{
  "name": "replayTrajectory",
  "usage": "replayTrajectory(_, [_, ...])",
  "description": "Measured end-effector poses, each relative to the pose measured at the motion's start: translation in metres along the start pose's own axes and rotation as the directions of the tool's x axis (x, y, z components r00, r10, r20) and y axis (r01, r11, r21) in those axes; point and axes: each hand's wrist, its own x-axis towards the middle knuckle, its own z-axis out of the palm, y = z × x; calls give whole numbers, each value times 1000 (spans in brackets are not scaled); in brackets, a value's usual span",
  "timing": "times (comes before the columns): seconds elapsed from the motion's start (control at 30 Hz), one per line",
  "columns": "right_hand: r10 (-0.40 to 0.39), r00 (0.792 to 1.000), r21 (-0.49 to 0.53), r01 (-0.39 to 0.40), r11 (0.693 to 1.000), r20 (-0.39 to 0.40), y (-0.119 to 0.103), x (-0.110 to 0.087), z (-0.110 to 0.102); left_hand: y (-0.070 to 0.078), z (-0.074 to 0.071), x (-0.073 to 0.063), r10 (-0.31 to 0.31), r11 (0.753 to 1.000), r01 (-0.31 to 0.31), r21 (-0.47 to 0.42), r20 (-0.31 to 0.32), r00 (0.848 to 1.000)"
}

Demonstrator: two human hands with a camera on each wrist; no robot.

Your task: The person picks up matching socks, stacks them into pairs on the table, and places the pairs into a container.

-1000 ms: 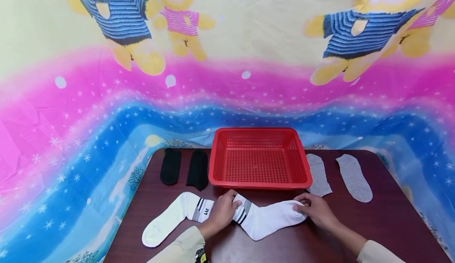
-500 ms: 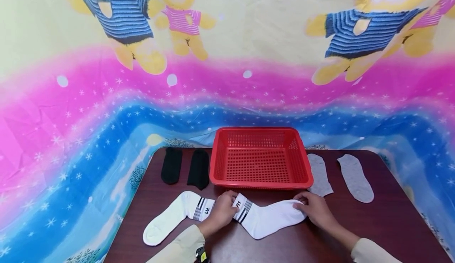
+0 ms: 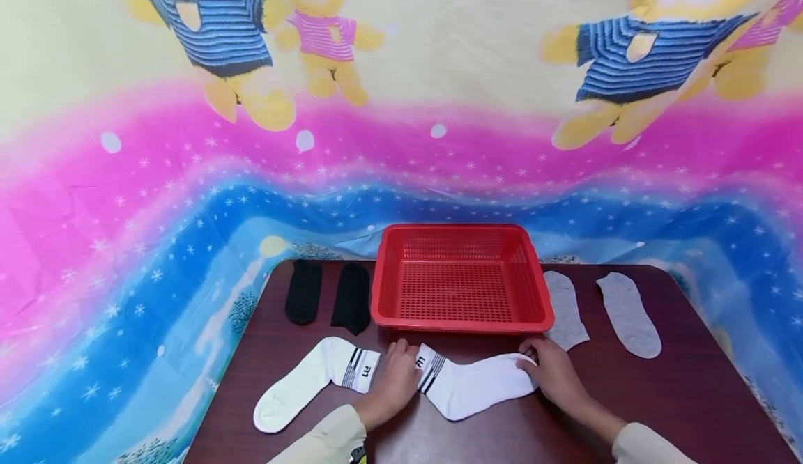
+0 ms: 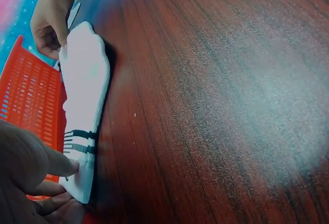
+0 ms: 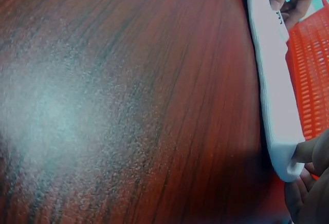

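Two white crew socks with black stripes lie on the table before me. My left hand [image 3: 394,384] holds the cuff end of the right white sock [image 3: 473,384], its thumb on the upper face in the left wrist view. At the toe end, my right hand [image 3: 558,377] pinches that sock between thumb and fingers; the right wrist view shows the thumb pressing into the toe fabric [image 5: 282,152]. The left white sock [image 3: 301,387] lies flat with its cuff close to my left hand, held by neither hand.
A red perforated plastic basket [image 3: 464,326] stands behind the hands on the dark wooden table [image 3: 690,408]. Two black socks [image 3: 304,293] [image 3: 351,298] lie left of it. To its right are two grey socks [image 3: 567,311] [image 3: 629,314], the nearer one partly hidden. A printed cloth hangs behind.
My left hand has shifted slightly right, uncovering the left white sock's cuff end. The right hand keeps its hold on the toe, which now looks smoother. The basket and other socks stay put.
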Motion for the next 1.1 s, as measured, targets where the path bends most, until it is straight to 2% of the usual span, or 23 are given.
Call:
replayTrajectory(0.1, [-4,1000,-17,4,1000,-7,2,-1,1,1,-3,0,12,1000,-12,2,34,999])
replayTrajectory(0.2, [-38,998,-39,36,999,-46,1,-3,1,4,-8,-1,29,998,-32,60,55,998])
replayTrajectory(0.33, [-138,984,-102,127,987,-109,-7,-10,5,8,-21,-8,65,986,-68,150,28,998])
replayTrajectory(0.43, [-265,955,-161,243,957,-136,-22,-17,11,5,-36,-18,85,985,-76,153,-51,995])
replayTrajectory(0.53, [-390,912,-220,357,908,-130,-43,-22,18,-2,-54,-29,64,990,-47,135,-131,989])
replayTrajectory(0.57, [-427,896,-231,392,890,-122,-50,-23,20,-4,-60,-31,39,992,-22,121,-143,989])
replayTrajectory(0.63, [-466,880,-230,437,870,-94,-63,-23,24,-8,-74,-36,-18,993,36,114,-161,987])
replayTrajectory(0.73, [-484,873,-205,465,861,-55,-84,-22,28,-17,-94,-42,-110,986,130,100,-185,977])
replayTrajectory(0.83, [-482,876,-162,472,867,-23,-103,-18,35,-32,-109,-50,-217,968,237,78,-207,954])
replayTrajectory(0.9, [-486,874,-140,481,866,-1,-114,-15,42,-43,-119,-56,-293,945,316,86,-208,933])
replayTrajectory(0.97, [-493,869,-139,492,859,29,-124,-12,49,-54,-127,-63,-365,912,389,127,-176,914])
replayTrajectory(1.03, [-502,862,-163,506,847,68,-133,-7,57,-65,-132,-69,-427,874,443,198,-117,896])
replayTrajectory(1.1, [-508,855,-186,519,834,107,-140,-2,65,-74,-134,-75,-487,837,479,264,-37,873])
